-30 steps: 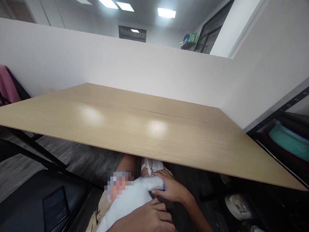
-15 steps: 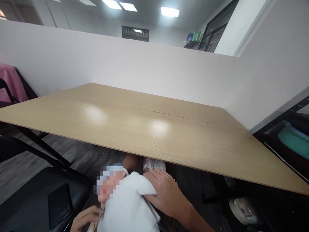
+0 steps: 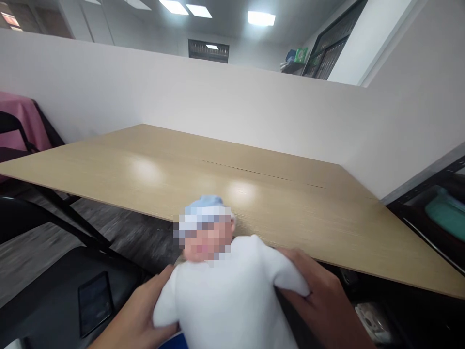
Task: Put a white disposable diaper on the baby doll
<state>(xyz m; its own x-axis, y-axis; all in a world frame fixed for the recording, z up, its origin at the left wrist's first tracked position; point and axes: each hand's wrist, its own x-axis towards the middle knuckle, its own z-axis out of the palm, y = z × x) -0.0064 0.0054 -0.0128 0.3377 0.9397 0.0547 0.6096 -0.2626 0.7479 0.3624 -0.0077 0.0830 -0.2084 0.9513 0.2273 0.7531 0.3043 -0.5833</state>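
A baby doll (image 3: pixel 228 295) in a white top and a blue cap (image 3: pixel 207 201) is held upright in front of me, its head reaching above the near edge of the wooden table (image 3: pixel 174 165). My left hand (image 3: pixel 145 303) is closed on the doll's side below one short sleeve. On the other side, my right hand (image 3: pixel 319 291) grips it by the second sleeve and the flank. Most of the fingers are hidden behind the doll's body. The lower part of the doll runs out of the frame.
A black chair (image 3: pixel 54 291) stands at left with a dark phone (image 3: pixel 95 303) on its seat. Behind the table rises a white partition (image 3: pixel 225 102). A black shelf (image 3: pixel 436 189) at right holds a green item (image 3: pixel 446 215). Pink cloth (image 3: pixel 22 116) hangs at far left.
The doll has moved up and to the right, from my lap to the table's edge. Both hands have shifted to grip its two sides; my right hand earlier lay near its shoulder.
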